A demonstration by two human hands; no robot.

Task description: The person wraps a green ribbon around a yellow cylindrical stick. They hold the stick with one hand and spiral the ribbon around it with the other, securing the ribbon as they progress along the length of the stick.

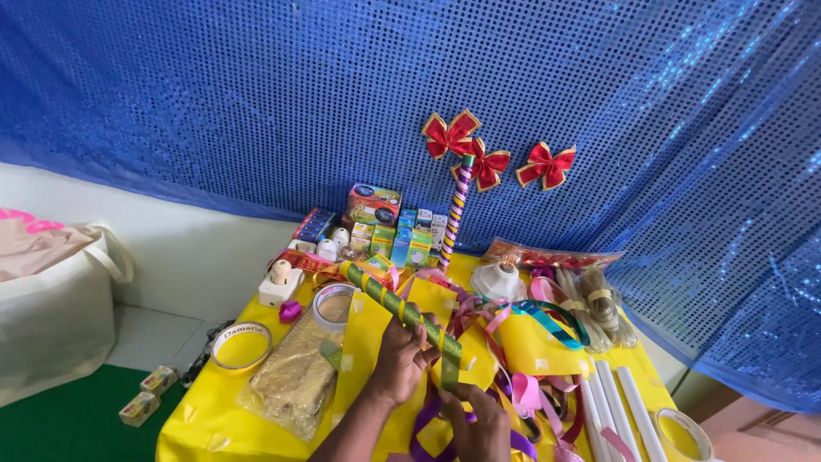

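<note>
I see small green, blue and white cardboard boxes [402, 239] clustered at the yellow table's [201, 423] far edge, two little yellow boxes [147, 393] on the floor

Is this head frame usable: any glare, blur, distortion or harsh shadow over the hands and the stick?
Head view: even, soft daylight with no hard shadows; the blue sequin curtain sparkles at right but does not wash out; wide-angle bending shows at the edges; the left hand, right hand and green wrapped stick are sharp, though the hands sit at the bottom edge.
</note>
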